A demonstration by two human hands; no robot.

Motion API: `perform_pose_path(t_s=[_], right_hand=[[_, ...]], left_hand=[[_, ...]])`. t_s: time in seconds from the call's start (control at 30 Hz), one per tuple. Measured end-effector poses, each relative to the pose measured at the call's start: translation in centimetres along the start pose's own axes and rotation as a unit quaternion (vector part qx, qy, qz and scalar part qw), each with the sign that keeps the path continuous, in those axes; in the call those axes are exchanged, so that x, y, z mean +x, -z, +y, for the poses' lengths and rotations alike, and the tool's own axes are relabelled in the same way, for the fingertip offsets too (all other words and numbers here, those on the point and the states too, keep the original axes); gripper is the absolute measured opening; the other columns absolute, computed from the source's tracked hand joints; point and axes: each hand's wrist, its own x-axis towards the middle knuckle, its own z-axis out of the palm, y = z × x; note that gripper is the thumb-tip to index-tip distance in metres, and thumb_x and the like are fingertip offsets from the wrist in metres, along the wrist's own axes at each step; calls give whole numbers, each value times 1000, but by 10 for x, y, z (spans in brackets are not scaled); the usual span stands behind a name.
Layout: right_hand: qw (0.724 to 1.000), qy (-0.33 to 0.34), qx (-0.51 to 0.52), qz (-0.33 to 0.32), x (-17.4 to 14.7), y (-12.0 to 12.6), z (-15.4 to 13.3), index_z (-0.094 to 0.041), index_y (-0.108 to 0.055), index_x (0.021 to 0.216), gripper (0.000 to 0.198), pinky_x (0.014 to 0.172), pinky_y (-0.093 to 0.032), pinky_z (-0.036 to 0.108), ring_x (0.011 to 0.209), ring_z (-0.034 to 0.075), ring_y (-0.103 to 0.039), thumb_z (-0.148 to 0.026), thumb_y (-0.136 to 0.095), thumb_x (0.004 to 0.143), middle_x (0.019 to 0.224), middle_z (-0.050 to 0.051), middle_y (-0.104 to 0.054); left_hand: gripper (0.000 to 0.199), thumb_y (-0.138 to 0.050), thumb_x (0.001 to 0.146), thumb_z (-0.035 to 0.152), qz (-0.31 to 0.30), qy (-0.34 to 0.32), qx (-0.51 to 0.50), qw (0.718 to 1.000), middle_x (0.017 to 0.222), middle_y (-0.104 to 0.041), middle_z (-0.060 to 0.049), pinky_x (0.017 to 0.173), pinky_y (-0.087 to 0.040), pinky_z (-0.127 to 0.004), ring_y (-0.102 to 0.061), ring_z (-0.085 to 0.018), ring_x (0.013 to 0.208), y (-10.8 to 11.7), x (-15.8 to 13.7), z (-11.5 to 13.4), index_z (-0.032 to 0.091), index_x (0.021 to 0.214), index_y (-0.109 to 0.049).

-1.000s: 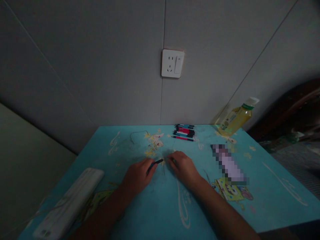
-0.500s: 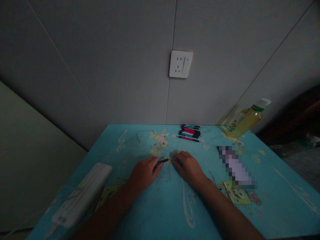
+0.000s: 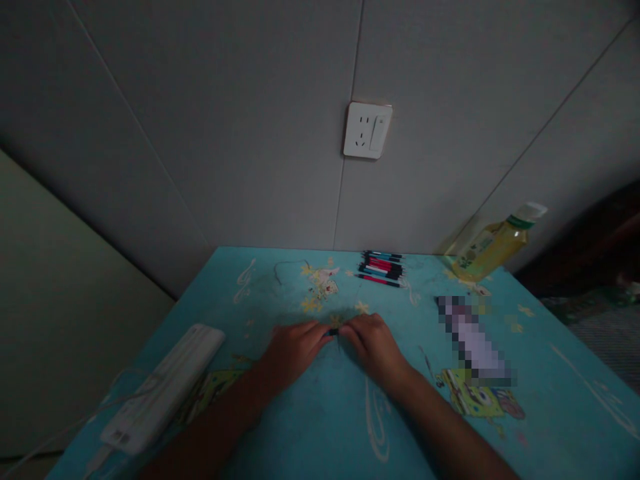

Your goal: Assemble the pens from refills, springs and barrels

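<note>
My left hand is closed around a dark pen with some blue on it, just above the middle of the blue patterned table. Only a short length of the pen shows between my hands. From the other side, my right hand pinches at the pen's end with thumb and fingers, which cover that end. Beyond my hands, by the wall, lies a row of several pens in red, blue and black. One red and black pen lies nearest me in that row.
A white power strip with a cable lies on the left. To the right is a blurred-out phone-like object. A bottle of yellow drink stands at the back right corner. A socket is on the wall behind.
My right hand has come in to the pen and now grips its end. The pen has levelled out between my hands. The view has shifted slightly.
</note>
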Motion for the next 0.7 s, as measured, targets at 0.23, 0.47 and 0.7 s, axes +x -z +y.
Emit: perform_pose_path(t_s=[0.23, 0.47, 0.7], right_hand=[[998, 35, 50, 26, 0, 4, -6, -20, -59, 114, 24, 87, -43, 36, 97, 23, -58, -32, -59, 93, 103, 7, -65], [997, 22, 76, -6, -2, 1, -6, -21, -63, 94, 15, 77, -48, 31, 82, 18, -61, -29, -50, 97, 87, 4, -65], [996, 6, 85, 7, -1, 2, -7, -22, -64, 100, 18, 82, -49, 33, 88, 19, -62, -30, -48, 98, 92, 5, -65]], left_hand=[[30, -41, 100, 35, -1, -1, 6, 1000, 79, -68, -3, 66, -52, -25, -65, -14, 70, -2, -1, -5, 21, 106, -68], [26, -48, 97, 35, -25, -15, 49, 998, 76, -66, -3, 64, -51, -24, -65, -14, 70, -5, -2, -6, 19, 100, -68], [26, -48, 97, 34, -14, -24, 39, 999, 81, -67, -3, 70, -54, -26, -66, -15, 75, -4, -3, -8, 20, 108, -66]])
